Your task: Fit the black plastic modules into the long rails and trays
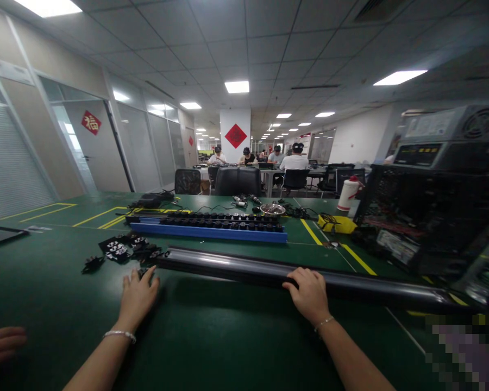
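Observation:
My right hand (307, 292) rests over the near edge of a long black metal channel (236, 266), its fingers curled onto the top face. The channel lies across the green table from centre-left to far right. Near its left end, my left hand (139, 296) is low over the table with its fingers apart. A small black part (143, 271) shows at those fingertips; whether they touch it is unclear. Just beyond lies a pile of black plastic parts (132, 247), some with white pieces. A single black part (92, 264) sits to its left.
Behind the channel stands a blue rail (207, 232) with a row of black parts. Further back are a metal bowl (273, 209), cables, a yellow object (337, 224) and a white bottle (348, 194). Electronic equipment (415, 217) is stacked right. Another person's hand (2, 347) reaches in at lower left.

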A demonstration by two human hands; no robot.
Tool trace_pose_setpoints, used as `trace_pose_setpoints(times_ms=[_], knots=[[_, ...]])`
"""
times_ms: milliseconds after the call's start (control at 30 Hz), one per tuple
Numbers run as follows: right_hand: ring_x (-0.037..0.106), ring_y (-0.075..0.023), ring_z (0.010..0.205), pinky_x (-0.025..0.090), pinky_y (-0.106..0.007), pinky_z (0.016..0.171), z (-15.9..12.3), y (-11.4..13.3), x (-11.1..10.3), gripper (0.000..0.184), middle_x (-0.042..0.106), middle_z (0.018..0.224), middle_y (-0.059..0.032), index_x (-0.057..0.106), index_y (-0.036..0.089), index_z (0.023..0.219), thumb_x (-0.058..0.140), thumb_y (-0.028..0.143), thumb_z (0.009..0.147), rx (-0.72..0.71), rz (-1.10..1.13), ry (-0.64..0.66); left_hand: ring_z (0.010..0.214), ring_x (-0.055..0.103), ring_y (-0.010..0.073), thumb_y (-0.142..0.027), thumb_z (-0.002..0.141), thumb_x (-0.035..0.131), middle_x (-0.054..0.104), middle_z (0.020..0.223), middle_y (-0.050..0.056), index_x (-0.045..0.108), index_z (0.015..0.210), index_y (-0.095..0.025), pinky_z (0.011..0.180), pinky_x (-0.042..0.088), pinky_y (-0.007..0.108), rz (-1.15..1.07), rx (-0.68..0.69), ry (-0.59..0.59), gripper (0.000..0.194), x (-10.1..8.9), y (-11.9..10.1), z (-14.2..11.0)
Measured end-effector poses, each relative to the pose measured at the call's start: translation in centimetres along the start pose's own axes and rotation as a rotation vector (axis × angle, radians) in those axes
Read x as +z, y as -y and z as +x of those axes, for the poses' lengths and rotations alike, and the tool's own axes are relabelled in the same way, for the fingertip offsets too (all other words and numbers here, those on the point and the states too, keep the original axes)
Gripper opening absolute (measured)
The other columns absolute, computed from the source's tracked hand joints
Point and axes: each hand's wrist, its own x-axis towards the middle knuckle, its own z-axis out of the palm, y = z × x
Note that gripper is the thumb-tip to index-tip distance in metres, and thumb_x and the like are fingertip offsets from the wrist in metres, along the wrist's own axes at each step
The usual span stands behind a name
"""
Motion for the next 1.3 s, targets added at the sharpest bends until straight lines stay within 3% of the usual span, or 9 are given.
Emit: trace_pose_setpoints(times_ms=[133, 367, 533, 800, 900, 1033, 1100, 1200, 1300], knots=[[0.052, -0.0179, 0.088, 0.026, -0.036, 0.084, 2.8, 1.0, 0.9, 0.010, 0.063, 0.087, -0.0003, 0.062, 0.023, 0.081, 0.055, 0.030, 0.078, 0.023, 0.004, -0.030, 0.130, 0.031, 0.0311, -0.032, 0.081, 0.037, 0.047, 0.132, 0.016, 0.054, 0.119, -0.012, 0.105, 0.027, 0.047, 0.056, 0.110, -0.031, 0.046, 0.1, -3.5, 0.0], [0.052, -0.0169, 0.088, 0.026, -0.036, 0.083, 7.0, 1.9, 4.8, 0.012, 0.062, 0.087, -0.0008, 0.062, 0.023, 0.079, 0.052, 0.029, 0.080, 0.048, 0.010, 0.016, 0.126, 0.039, 0.0257, -0.025, 0.081, 0.042, 0.051, 0.130, 0.011, 0.056, 0.117, -0.014, 0.104, 0.032, 0.039, -0.072, 0.291, 0.136, 0.040, 1.1, -10.0, 1.5], [0.051, -0.0173, 0.089, 0.025, -0.036, 0.084, 8.5, 2.3, 6.9, 0.012, 0.062, 0.087, -0.0009, 0.062, 0.023, 0.077, 0.053, 0.030, 0.080, 0.056, -0.006, 0.052, 0.126, 0.040, 0.0281, -0.023, 0.080, 0.043, 0.053, 0.129, 0.012, 0.057, 0.116, -0.015, 0.104, 0.030, 0.045, -0.063, 0.303, 0.181, 0.039, 2.8, -12.1, 2.3], [0.051, -0.0180, 0.090, 0.029, -0.035, 0.084, 10.0, 1.6, 8.3, 0.020, 0.062, 0.089, -0.0035, 0.063, 0.022, 0.079, 0.049, 0.036, 0.082, 0.014, -0.064, 0.169, 0.130, 0.034, 0.0274, -0.022, 0.080, 0.045, 0.050, 0.133, 0.009, 0.055, 0.118, -0.020, 0.105, 0.027, 0.050, -0.099, 0.337, 0.137, 0.040, 4.2, -13.9, 0.7], [0.052, -0.0172, 0.091, 0.034, -0.031, 0.082, 11.7, 0.3, 7.4, 0.032, 0.062, 0.093, -0.0040, 0.065, 0.024, 0.079, 0.041, 0.045, 0.085, 0.051, -0.049, 0.266, 0.130, 0.034, 0.0275, -0.023, 0.081, 0.044, 0.049, 0.133, 0.010, 0.054, 0.119, -0.019, 0.105, 0.028, 0.050, -0.106, 0.335, 0.138, 0.040, 4.2, -14.0, 0.7], [0.050, -0.0253, 0.105, 0.037, -0.037, 0.082, 15.5, -3.6, 6.3, 0.036, 0.056, 0.115, -0.0156, 0.061, 0.017, 0.107, 0.041, 0.038, 0.084, 0.343, -0.136, 0.227, 0.130, 0.033, 0.0274, -0.023, 0.082, 0.043, 0.050, 0.132, 0.010, 0.053, 0.121, -0.017, 0.106, 0.028, 0.049, -0.139, 0.335, 0.111, 0.041, 4.2, -14.2, 0.8], [0.055, -0.0286, 0.096, 0.041, -0.038, 0.075, 17.0, -6.0, 6.4, 0.036, 0.060, 0.104, -0.0189, 0.064, 0.013, 0.099, 0.055, 0.038, 0.075, 0.428, -0.145, 0.292, 0.131, 0.032, 0.0269, -0.023, 0.082, 0.043, 0.050, 0.132, 0.010, 0.053, 0.121, -0.017, 0.107, 0.028, 0.048, -0.169, 0.343, 0.099, 0.041, 4.2, -14.2, 0.7], [0.059, -0.0230, 0.079, 0.042, -0.031, 0.066, 18.1, -8.6, 7.3, 0.023, 0.065, 0.085, -0.0112, 0.068, 0.018, 0.079, 0.063, 0.037, 0.067, 0.444, -0.097, 0.389, 0.131, 0.033, 0.0258, -0.023, 0.082, 0.043, 0.051, 0.130, 0.009, 0.053, 0.120, -0.017, 0.107, 0.028, 0.047, -0.226, 0.355, 0.087, 0.040, 4.4, -14.3, 0.6], [0.059, -0.0182, 0.073, 0.040, -0.027, 0.062, 18.2, -9.7, 8.0, 0.015, 0.065, 0.078, -0.0052, 0.066, 0.022, 0.072, 0.062, 0.036, 0.068, 0.423, -0.035, 0.384, 0.130, 0.034, 0.0248, -0.022, 0.081, 0.044, 0.052, 0.129, 0.008, 0.054, 0.118, -0.017, 0.108, 0.028, 0.046, -0.298, 0.343, 0.080, 0.039, 4.4, -14.3, 0.5]])
